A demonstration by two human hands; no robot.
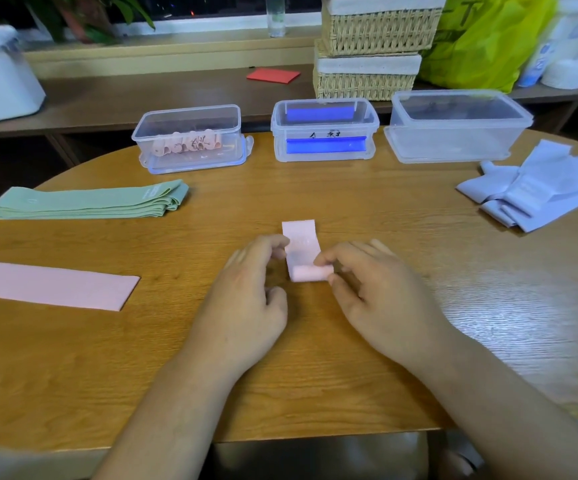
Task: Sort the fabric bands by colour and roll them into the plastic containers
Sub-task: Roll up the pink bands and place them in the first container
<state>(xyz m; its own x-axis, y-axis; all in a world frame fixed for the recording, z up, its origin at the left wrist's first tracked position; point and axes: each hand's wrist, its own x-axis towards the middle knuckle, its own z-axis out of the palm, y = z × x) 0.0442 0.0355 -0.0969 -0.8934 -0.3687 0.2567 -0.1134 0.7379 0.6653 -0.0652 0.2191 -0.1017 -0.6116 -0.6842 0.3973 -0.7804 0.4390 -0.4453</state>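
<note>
- Right hand (374,289) pinches the rolled end of the pink band (300,245) between thumb and forefinger. Left hand (246,292) has bent fingertips at the band's left edge; I cannot tell if it grips.
- Wooden table (349,358) lies under both.
- Large container (453,133), blue-strip container (324,131) and pink-roll container (190,138) line the far edge.
- Green bands (90,202), lilac bands (540,192) and a flat pink strip (48,285) lie well apart from the hands.

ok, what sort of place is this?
Probably an office or home workroom, hard to say which: a round wooden table, stacked wicker baskets on a side bench, and a leafy plant by the window sill.
</note>
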